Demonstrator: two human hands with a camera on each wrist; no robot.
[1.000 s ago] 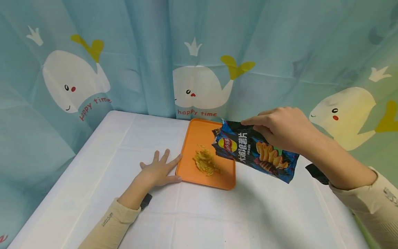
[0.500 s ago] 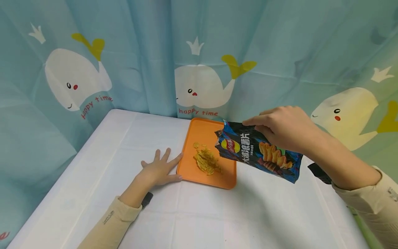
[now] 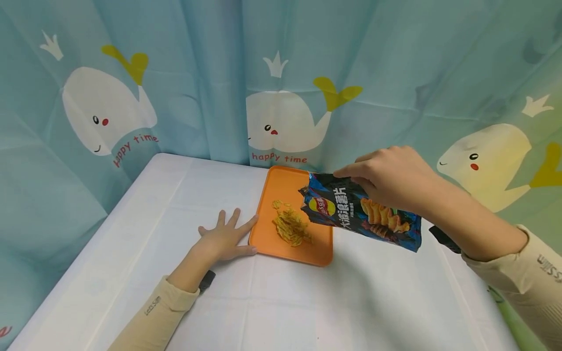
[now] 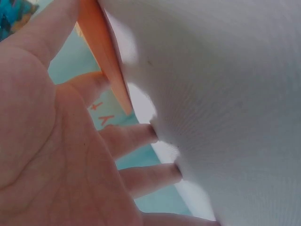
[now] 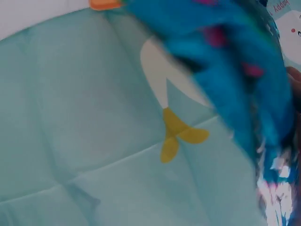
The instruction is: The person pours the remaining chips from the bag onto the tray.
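Left hand [image 3: 224, 241]: fingers spread wide, thumb and forefinger touching the left edge of the orange tray [image 3: 283, 186]. Right hand [image 3: 391, 178] grips the Lay's chip bag [image 3: 344, 209], torn end above the tray's right side. Chips [image 3: 291, 226] lie heaped on the tray. Whale-print curtain [image 3: 215, 63] hangs behind.

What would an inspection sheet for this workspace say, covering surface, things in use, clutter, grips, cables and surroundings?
Surface: white-covered table, with visible creases.
Things in use: orange tray lying on the table; heap of yellow chips on it; dark blue and black chip bag held up, jagged end toward the tray.
Clutter: nothing seen.
Grips: left grip has fingers spread, thumb and index finger at the tray's left edge; right grip holds the chip bag by its upper edge.
Cables: nothing seen.
Surroundings: pale blue curtain printed with white whales and "happy time".
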